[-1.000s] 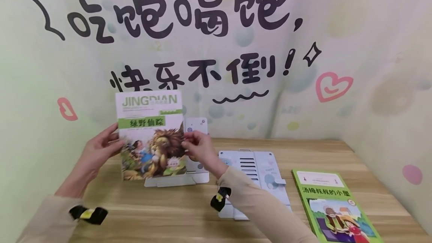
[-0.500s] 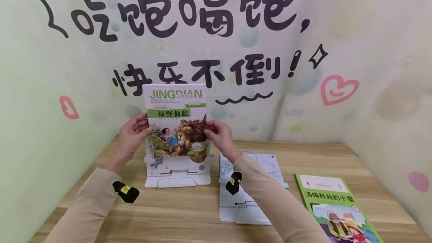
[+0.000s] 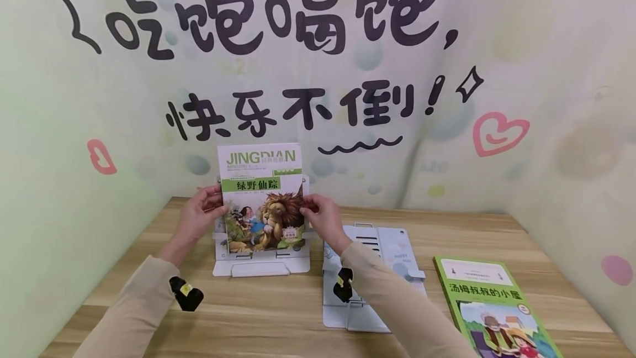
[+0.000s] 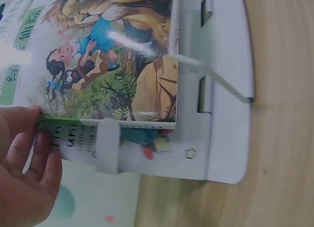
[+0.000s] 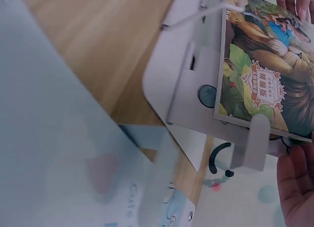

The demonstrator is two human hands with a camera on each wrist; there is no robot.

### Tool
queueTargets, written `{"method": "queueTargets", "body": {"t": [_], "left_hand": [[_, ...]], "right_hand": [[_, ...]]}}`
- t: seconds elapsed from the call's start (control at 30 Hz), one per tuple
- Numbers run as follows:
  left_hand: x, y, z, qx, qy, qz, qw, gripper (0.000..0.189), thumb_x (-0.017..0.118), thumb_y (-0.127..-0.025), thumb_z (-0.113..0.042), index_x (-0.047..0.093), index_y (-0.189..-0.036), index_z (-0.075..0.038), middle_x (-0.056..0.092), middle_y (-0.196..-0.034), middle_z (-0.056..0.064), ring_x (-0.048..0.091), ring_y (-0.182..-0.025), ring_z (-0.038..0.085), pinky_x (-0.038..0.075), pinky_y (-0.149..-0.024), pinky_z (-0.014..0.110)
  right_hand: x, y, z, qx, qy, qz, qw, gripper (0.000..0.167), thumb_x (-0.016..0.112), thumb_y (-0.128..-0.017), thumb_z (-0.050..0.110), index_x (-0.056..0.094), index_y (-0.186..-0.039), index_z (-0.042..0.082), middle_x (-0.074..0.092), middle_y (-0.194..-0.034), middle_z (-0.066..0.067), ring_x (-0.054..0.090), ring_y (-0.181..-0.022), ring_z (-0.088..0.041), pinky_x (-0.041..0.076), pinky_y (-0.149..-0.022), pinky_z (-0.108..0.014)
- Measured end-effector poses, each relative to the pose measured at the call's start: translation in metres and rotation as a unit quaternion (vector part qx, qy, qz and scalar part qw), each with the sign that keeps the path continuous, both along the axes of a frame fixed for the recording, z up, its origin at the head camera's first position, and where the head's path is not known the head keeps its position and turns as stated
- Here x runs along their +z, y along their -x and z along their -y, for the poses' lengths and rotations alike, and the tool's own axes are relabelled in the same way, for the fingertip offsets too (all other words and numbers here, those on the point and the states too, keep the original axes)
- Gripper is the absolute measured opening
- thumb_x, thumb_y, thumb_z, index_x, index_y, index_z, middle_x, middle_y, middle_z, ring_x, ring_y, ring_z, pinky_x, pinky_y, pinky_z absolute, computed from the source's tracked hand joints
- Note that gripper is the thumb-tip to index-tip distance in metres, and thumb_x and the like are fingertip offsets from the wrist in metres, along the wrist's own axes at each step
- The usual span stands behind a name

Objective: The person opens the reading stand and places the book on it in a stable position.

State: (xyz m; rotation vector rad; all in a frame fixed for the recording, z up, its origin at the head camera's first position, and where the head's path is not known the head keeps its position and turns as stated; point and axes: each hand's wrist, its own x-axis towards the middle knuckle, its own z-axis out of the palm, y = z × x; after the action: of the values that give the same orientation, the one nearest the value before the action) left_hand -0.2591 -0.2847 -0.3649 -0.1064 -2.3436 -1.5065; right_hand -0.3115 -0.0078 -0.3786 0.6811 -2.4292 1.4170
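A paperback book (image 3: 260, 222) with a lion and a girl on its cover stands nearly upright, leaning on a white bookstand (image 3: 221, 267). My left hand (image 3: 199, 217) pinches its left edge, thumb in front and fingers to the side and behind. On the opposite edge my right hand (image 3: 324, 220) holds the book between thumb and fingers. The left wrist view shows a white side clip (image 4: 108, 146) next to the cover's edge. In the right wrist view, another clip (image 5: 255, 146) overlaps the book's edge. Most of the stand's back plate is hidden behind the book.
A second, light-blue bookstand (image 3: 397, 258) lies on the wooden table (image 3: 238, 319), partly under my right forearm. Farther right is a green-bordered book (image 3: 497, 303). A wall with large printed characters (image 3: 318, 109) rises behind the table.
Both hands carried the lion book rightward in front of the white bookstand, raising it at first. Over the last half second they lowered it toward the stand's base.
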Motion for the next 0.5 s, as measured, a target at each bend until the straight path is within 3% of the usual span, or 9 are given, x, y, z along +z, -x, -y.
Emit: {"method": "queueTargets", "body": {"t": [0.13, 0.27, 0.37, 0.5], "left_hand": [[-0.007, -0.003, 0.0, 0.017, 0.042, 0.01, 0.9989, 0.045, 0.063, -0.088, -0.004, 0.046, -0.128, 0.006, 0.055, -0.124, 0.027, 0.054, -0.099, 0.018, 0.043, -0.08, 0.019], [-0.013, -0.006, -0.001, 0.033, 0.068, 0.0, 0.9971, 0.045, 0.063, -0.086, -0.001, 0.047, -0.127, 0.009, 0.045, -0.126, 0.027, 0.043, -0.109, 0.035, 0.04, -0.082, 0.031], [-0.016, -0.009, -0.002, 0.029, 0.054, -0.003, 0.9981, 0.046, 0.061, -0.086, 0.002, 0.045, -0.128, 0.01, 0.039, -0.129, 0.027, 0.041, -0.115, 0.039, 0.045, -0.088, 0.029], [-0.02, -0.008, -0.005, 0.015, 0.001, 0.002, 0.9999, 0.048, 0.058, -0.087, 0.006, 0.041, -0.132, 0.011, 0.039, -0.133, 0.029, 0.045, -0.119, 0.043, 0.045, -0.085, 0.009]], "right_hand": [[-0.008, -0.007, 0.001, -0.011, -0.034, -0.01, 0.9993, 0.016, 0.066, -0.085, 0.003, 0.066, -0.1, -0.002, 0.07, -0.089, -0.014, 0.066, -0.081, -0.022, 0.052, -0.066, -0.023], [-0.012, -0.013, 0.003, -0.023, -0.051, -0.004, 0.9984, 0.014, 0.068, -0.084, 0.005, 0.066, -0.096, -0.001, 0.07, -0.085, -0.011, 0.066, -0.077, -0.02, 0.051, -0.063, -0.022], [-0.015, -0.016, 0.004, -0.037, -0.065, -0.014, 0.9971, 0.013, 0.069, -0.083, 0.007, 0.067, -0.094, 0.002, 0.07, -0.083, -0.009, 0.065, -0.074, -0.017, 0.05, -0.061, -0.022], [-0.018, -0.016, 0.007, -0.063, -0.073, -0.044, 0.9943, 0.009, 0.071, -0.082, 0.008, 0.067, -0.088, 0.004, 0.068, -0.081, -0.007, 0.062, -0.076, -0.018, 0.047, -0.064, -0.024]]}}
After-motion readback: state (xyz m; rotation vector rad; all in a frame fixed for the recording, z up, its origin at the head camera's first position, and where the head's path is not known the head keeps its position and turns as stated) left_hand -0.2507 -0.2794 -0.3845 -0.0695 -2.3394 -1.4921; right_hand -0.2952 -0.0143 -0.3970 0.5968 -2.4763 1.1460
